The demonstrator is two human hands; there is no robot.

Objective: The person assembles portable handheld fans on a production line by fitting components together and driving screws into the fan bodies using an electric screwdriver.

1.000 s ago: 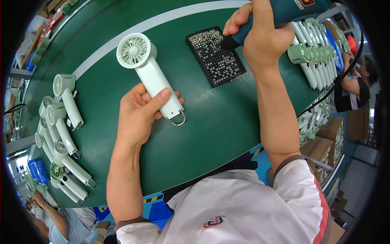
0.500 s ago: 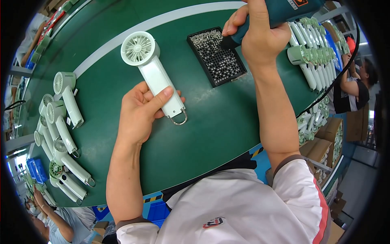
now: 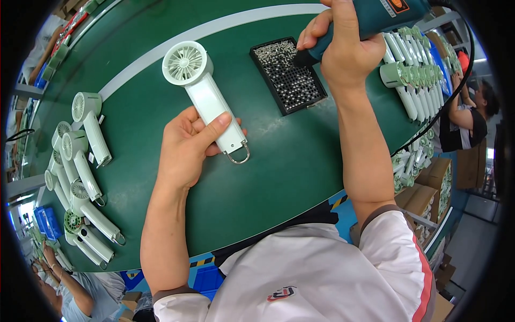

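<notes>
It was a factory assembly floor: matching pale-green handheld fans (image 3: 394,75) crowded a long green surface (image 3: 257,198), with a black screw tray (image 3: 271,88) and corded power tool (image 3: 378,20) there, other workers (image 3: 473,121) and cardboard boxes (image 3: 418,196) around.

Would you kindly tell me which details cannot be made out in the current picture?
In the head view:
- Back of the pale green fan: turned away from the camera.
- Parts of the left hand's fingers: hidden behind the fan's handle.
- Upper part of the teal power tool: cut off by the top edge.
- Whether the tool's tip touches anything in the black tray: too small to tell.
</notes>
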